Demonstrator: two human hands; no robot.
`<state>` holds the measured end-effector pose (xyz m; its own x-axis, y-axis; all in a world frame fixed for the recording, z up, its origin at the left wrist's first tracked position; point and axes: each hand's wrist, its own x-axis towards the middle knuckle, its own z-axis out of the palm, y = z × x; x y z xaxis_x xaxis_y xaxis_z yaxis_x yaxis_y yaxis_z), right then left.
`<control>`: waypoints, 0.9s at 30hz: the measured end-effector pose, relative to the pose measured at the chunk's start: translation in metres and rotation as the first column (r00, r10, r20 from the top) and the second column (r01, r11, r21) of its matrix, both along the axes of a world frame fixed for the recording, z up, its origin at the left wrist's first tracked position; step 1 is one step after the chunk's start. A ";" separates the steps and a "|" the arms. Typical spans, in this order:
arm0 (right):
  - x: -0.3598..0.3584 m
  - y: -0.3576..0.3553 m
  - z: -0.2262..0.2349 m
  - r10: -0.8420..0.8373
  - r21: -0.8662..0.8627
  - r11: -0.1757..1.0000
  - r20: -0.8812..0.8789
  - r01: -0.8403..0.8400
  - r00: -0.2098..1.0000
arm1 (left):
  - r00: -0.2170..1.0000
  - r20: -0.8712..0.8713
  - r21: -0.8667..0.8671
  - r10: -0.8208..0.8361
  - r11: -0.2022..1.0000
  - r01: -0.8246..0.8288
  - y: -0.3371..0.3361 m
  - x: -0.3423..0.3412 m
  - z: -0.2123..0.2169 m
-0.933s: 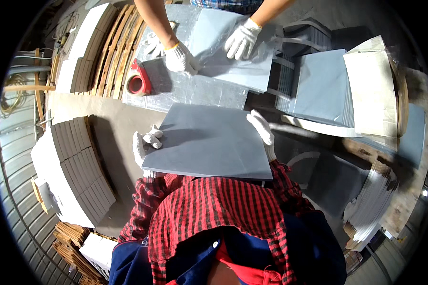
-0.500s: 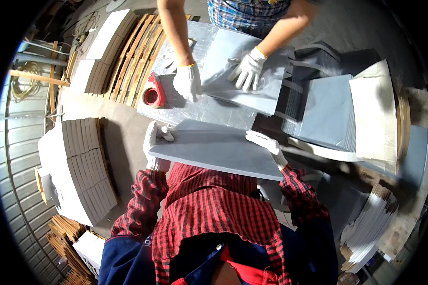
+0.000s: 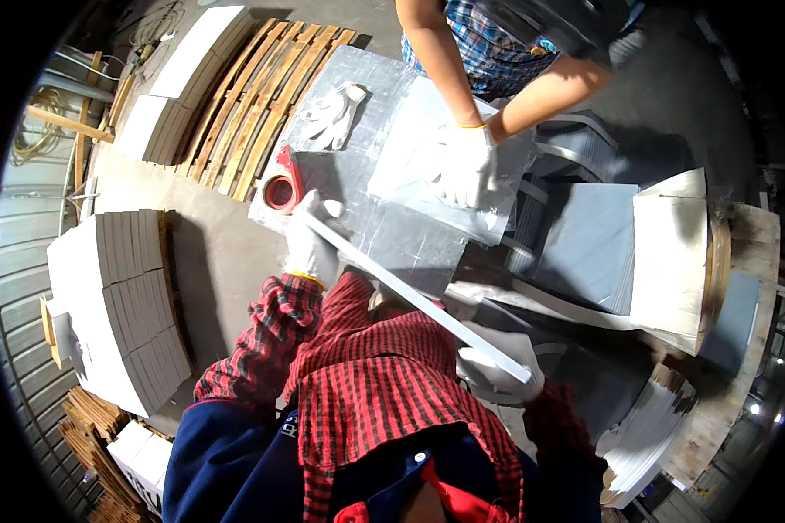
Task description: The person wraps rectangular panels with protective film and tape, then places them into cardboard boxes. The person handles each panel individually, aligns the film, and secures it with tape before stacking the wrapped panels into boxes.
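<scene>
- Pale grey, the thin panel (image 3: 414,296) is near the middle of the view, turned on edge and slanting from ten to four o'clock; its middle is the centre of this clock.
- At ten o'clock, the left hand (image 3: 310,248) is closed around the far end, thumb beside the edge.
- At four o'clock, the right hand (image 3: 519,353) is wrapped around the near end, fingers partly hidden.
- Good handling, I judge, means an even grip at both ends, no twisting, and corners kept off the table (image 3: 419,231) at twelve o'clock.
- The red tape dispenser (image 3: 283,183) sits just beyond the left hand, toward ten o'clock, so that end needs care.
- The table's scuffed metal looks smooth; limp cloth gloves (image 3: 334,113) lie on it at eleven.
- Near one o'clock, a co-worker's gloved hands (image 3: 467,170) press glossy, wrinkled clear plastic (image 3: 401,166).
- Flat, square-cornered grey sheets (image 3: 589,235) stand stacked at two, beside stiff, curved cardboard (image 3: 672,253) toward three.
</scene>
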<state>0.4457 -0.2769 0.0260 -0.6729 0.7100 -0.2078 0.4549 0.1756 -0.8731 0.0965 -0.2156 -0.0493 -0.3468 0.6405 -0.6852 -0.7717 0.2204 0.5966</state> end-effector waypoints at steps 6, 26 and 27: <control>-0.021 -0.023 0.098 -0.242 -0.100 0.948 0.384 0.301 0.891 | 0.953 0.242 -0.102 -0.182 0.972 0.212 0.028 0.059 -0.041; -0.020 -0.014 0.132 -0.619 -0.363 0.358 0.597 0.860 0.510 | -0.385 -0.923 -0.336 0.023 0.443 0.831 0.155 0.066 -0.055; -0.022 -0.006 0.135 -0.613 -0.350 0.324 0.630 0.879 0.476 | -0.436 -0.899 -0.408 -0.027 0.409 0.816 0.164 0.065 -0.059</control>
